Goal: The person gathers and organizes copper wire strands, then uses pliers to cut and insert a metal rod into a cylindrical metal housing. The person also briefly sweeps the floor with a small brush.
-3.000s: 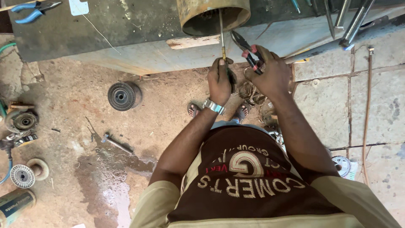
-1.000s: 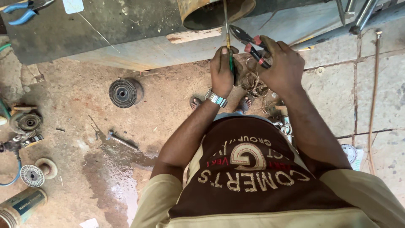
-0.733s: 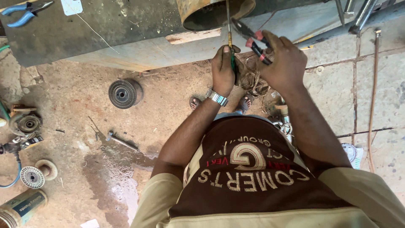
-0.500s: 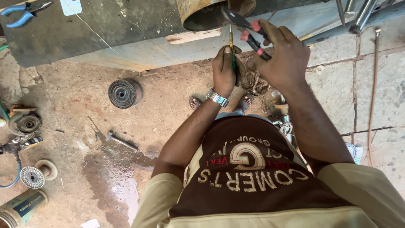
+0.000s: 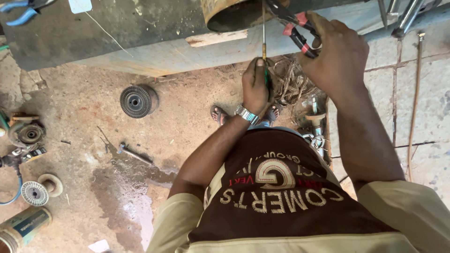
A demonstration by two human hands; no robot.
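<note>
Two tools working: left hand [image 5: 255, 84] clamped on green-handled screwdriver [image 5: 264, 44], right hand [image 5: 335, 54] gripping red-handled pliers [image 5: 293, 23], both at rusty cylindrical motor housing [image 5: 234, 13], 12 o'clock. Looks mid-job; tangled copper wire [image 5: 288, 82] loose below.

Soft daylight, sharp; edges maybe warped.

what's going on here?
A person stands at a workbench. The left hand grips a green-handled screwdriver, shaft pointing up to a rusty cylinder on the bench edge. The right hand holds red-handled pliers at the same spot. Tangled wire lies below, with metal parts on the floor.
</note>
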